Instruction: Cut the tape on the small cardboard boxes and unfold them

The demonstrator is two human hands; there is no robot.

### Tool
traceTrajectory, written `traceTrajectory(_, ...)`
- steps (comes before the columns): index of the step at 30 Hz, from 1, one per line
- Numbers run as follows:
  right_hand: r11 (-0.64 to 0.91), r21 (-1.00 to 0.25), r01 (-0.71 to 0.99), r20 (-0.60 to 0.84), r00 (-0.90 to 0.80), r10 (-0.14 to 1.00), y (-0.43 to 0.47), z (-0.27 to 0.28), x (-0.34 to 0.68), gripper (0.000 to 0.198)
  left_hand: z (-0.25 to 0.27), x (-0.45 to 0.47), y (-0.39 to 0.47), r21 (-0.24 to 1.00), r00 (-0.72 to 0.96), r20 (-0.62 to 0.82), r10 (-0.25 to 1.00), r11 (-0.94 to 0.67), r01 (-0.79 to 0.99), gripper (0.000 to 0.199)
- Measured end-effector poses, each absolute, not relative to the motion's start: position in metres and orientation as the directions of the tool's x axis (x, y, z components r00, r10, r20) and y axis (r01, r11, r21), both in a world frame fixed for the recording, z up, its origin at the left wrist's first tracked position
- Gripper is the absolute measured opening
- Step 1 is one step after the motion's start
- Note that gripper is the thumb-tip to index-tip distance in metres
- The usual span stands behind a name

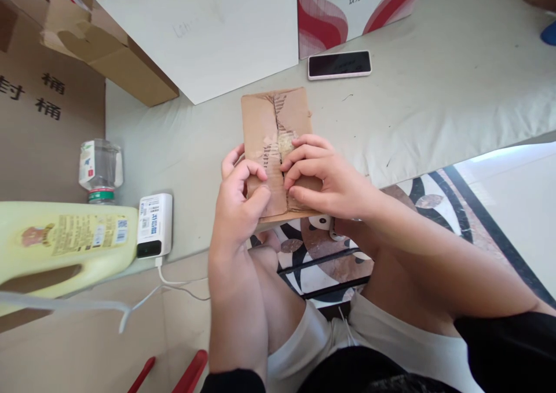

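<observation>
A small brown cardboard box (pixel 258 124) lies near the front edge of the cloth-covered surface, with a torn seam running down its top. A crumpled patch of yellowish clear tape (pixel 285 142) sits on that seam. My left hand (pixel 243 193) is closed around the box's left side, thumb and bent index finger on the top face. From the right, my right hand (pixel 317 170) rests on the box with curled fingers at the seam, the upper ones touching the tape. Whether those fingertips pinch tape or the flap's edge is hidden.
A phone (pixel 339 65) lies behind the box, before a white carton (pixel 234 28) and a red-and-white water carton (pixel 321 22). At left are a clear bottle (pixel 104 164), a white power bank (pixel 154 225) with a cable, and a yellow jug (pixel 65 231).
</observation>
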State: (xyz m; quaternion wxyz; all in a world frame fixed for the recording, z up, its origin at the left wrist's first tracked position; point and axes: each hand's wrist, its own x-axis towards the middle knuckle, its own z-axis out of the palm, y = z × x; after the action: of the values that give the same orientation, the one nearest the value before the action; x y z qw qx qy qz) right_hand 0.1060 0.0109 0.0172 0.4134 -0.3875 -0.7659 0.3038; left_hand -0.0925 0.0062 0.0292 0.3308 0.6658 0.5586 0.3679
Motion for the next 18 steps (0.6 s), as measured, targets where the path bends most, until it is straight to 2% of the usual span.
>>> traceTrajectory(12,0.509,-0.788,0.347,0.398,-0.344,0.851,0.0101,0.0225,0.1014,0.004,0.0277,-0.0922,0.006,0.857,0.128,0.098,0.987,-0.149,0.492,0.013)
traceTrajectory(15,0.493,-0.795,0.354,0.376,-0.351,0.858,0.0101,0.0241,0.1012,0.006,0.0263,-0.0915,0.0057,0.878,0.105,0.106,0.989,-0.142,0.457,0.008)
traceTrajectory(18,0.484,-0.795,0.366,0.363,-0.351,0.863,0.0097,0.0251,0.1016,0.007,0.0235,-0.092,0.0058,0.894,0.115,0.138,0.984,-0.174,0.412,0.013)
